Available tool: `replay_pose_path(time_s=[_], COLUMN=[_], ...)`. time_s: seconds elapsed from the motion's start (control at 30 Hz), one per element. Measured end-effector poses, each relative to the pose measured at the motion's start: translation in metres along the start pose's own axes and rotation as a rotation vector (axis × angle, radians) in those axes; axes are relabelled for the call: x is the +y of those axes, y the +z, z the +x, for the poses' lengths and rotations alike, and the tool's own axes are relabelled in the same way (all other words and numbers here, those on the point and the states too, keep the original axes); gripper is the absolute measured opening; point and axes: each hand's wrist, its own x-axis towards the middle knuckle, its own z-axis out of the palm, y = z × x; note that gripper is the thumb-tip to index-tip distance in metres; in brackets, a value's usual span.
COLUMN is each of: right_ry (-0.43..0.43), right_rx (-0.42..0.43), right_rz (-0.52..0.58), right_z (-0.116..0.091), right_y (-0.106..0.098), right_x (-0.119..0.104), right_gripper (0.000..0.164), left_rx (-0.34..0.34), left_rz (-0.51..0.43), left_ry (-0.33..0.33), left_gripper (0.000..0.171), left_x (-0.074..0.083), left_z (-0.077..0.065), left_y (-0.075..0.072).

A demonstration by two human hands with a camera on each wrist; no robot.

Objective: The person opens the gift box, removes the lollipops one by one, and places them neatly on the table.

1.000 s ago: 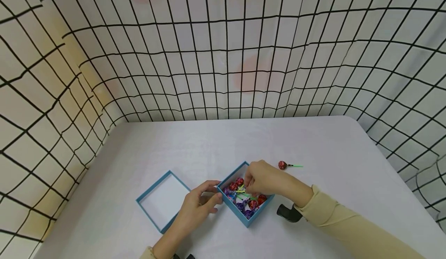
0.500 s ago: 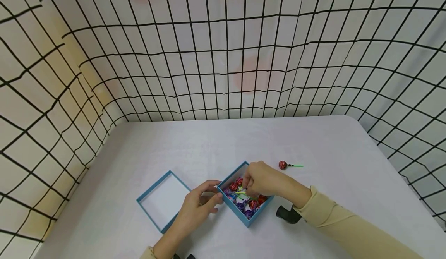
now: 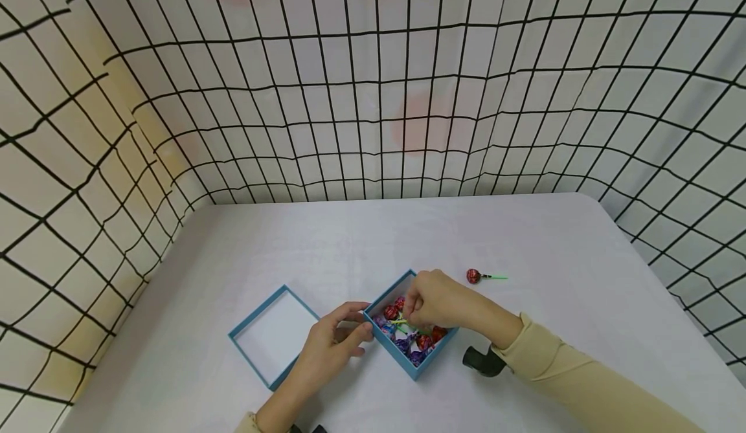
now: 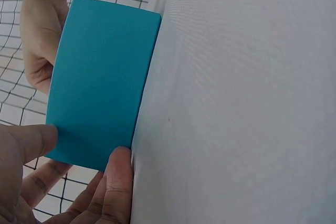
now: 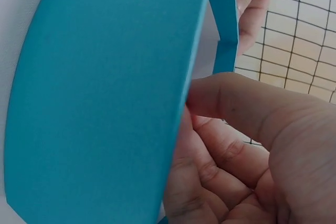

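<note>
A blue box [image 3: 392, 350] with a white inside sits on the table at an angle, holding several wrapped lollipops [image 3: 423, 342] in red and purple. My left hand [image 3: 326, 345] grips the box's left corner, its thumb on one side wall [image 4: 100, 77] and its fingers at the corner. Reaching in over the far right side is my right hand [image 3: 440, 300], fingers bent and thumb drawn to them among the lollipop sticks. The box wall [image 5: 105, 98] hides these fingertips in the right wrist view, so I cannot tell whether they pinch a stick.
To the left lies the matching blue-rimmed lid [image 3: 256, 316], white inside facing up, partly behind my left hand. A single red lollipop [image 3: 473, 276] with a green stick lies beyond the box on the right. Black netting [image 3: 379, 103] rises behind the table.
My right hand has shifted very slightly left inside the box, over the lollipops. The left hand, box, lid and single lollipop stay practically where they were.
</note>
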Motion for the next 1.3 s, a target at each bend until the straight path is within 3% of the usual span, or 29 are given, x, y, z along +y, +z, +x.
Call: replay_pose_path(time_s=[0.27,0.63,1.3], right_ry=[-0.023,-0.041,-0.081], right_rx=[0.036,0.004,0.019], right_rz=[0.039,0.095,0.171], right_z=[-0.001,0.002,-0.006], right_y=[-0.002,-0.004,-0.013], right_x=[0.000,0.006,0.013], right_gripper=[0.010,0.008,0.006], left_rx=[-0.002,-0.002,-0.014], left_rz=[-0.008,-0.022,0.029], left_ry=[-0.008,-0.008,-0.016], left_gripper=[0.037,0.038,0.037], left_x=[0.002,0.003,0.001], left_z=[0.000,-0.001,0.000], left_y=[-0.001,0.000,0.000])
